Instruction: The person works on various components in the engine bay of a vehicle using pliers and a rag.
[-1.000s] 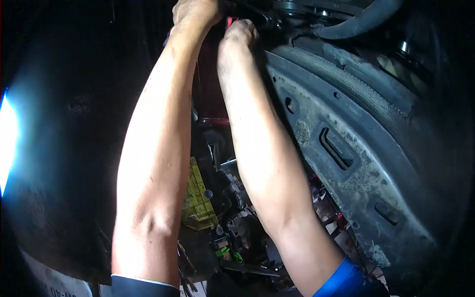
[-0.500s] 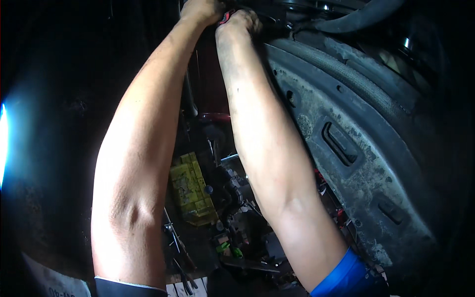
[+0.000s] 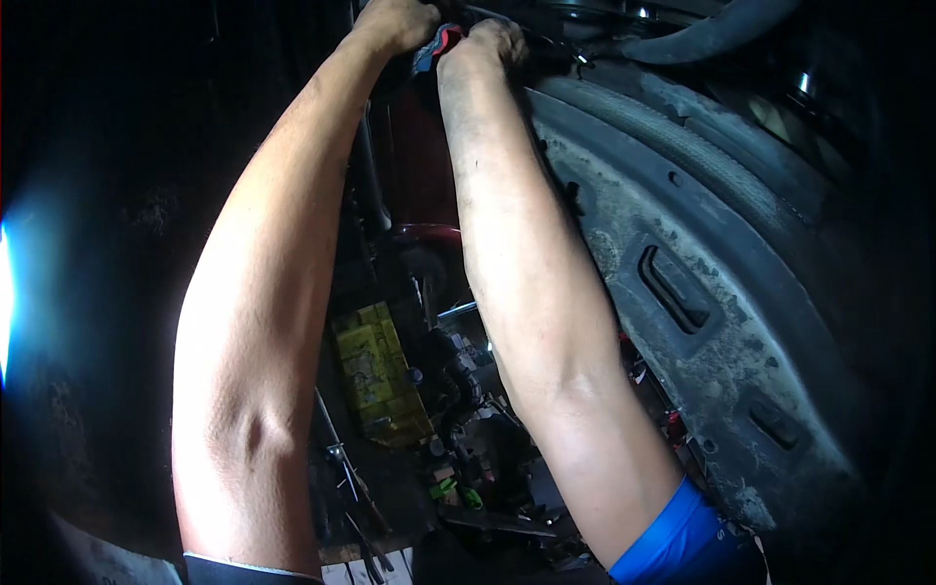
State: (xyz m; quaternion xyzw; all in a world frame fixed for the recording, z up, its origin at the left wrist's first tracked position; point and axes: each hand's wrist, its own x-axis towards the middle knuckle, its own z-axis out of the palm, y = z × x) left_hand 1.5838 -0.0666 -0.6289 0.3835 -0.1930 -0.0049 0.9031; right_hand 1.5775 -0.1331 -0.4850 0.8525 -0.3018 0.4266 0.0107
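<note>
Red-and-blue tool handle [image 3: 436,46], head view: it sits between the 2 hands at the top of frame, touching both. Left hand [image 3: 395,21] curled closed on it from the left; right hand [image 3: 497,41] fisted just right. Long axis unclear. Dusty grey wheel-arch liner [image 3: 682,322] lies right.

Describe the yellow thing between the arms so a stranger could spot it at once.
Start at the big grey, dirt-caked ribbed panel curving down the right. Move left past the right forearm into the dark gap between both arms. There lies a grubby yellow boxy container, the only yellow thing among dark hoses and parts.
</note>
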